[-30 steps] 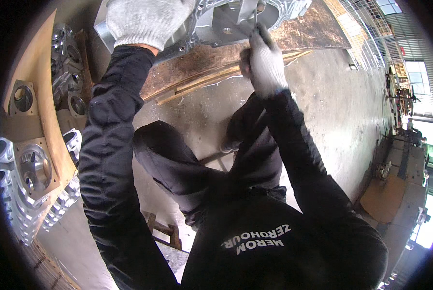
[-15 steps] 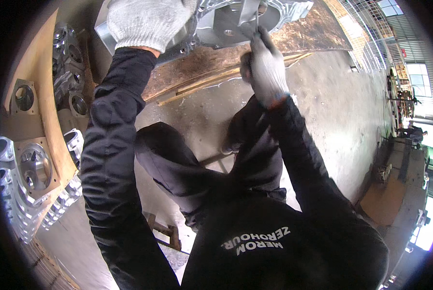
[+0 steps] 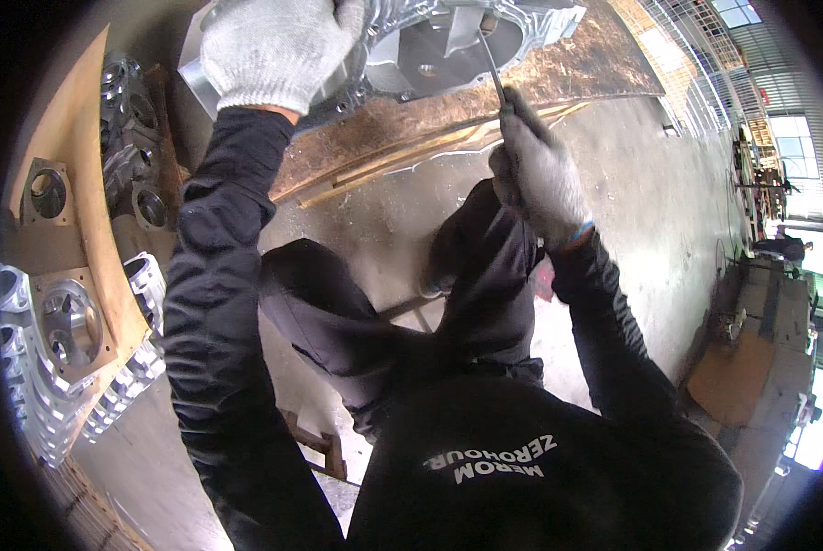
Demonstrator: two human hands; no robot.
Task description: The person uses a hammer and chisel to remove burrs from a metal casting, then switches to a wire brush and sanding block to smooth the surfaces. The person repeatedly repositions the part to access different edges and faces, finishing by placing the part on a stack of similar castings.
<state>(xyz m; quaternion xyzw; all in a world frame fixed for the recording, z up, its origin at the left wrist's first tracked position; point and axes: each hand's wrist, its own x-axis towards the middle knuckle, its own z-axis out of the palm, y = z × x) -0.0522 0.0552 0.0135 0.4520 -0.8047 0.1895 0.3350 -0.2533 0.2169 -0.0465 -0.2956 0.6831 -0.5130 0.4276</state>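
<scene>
A silvery machined metal casting (image 3: 444, 73) with a large round recess lies at the top of the view, partly cut off by the edge. My left hand (image 3: 278, 55), in a white knit glove, grips its left part from above; the fingertips are hidden. In my right hand (image 3: 542, 174), gloved with dark-stained fingers, is a thin metal rod-like tool (image 3: 491, 62). Its shaft slants up and left into the recess, and its far end is close to a raised web inside. My fist hides the grip end.
The casting sits on a worn wooden tabletop (image 3: 604, 64). At left, more castings (image 3: 67, 321) stand stacked with a wooden sheet (image 3: 85, 165) between them. A small wooden stand (image 3: 324, 450) is near my legs. Wire mesh cages (image 3: 687, 69) rise at the far right.
My right hand has moved right and toward me with the tool, so more of the shaft shows and it slants more. My left hand stays on the casting.
</scene>
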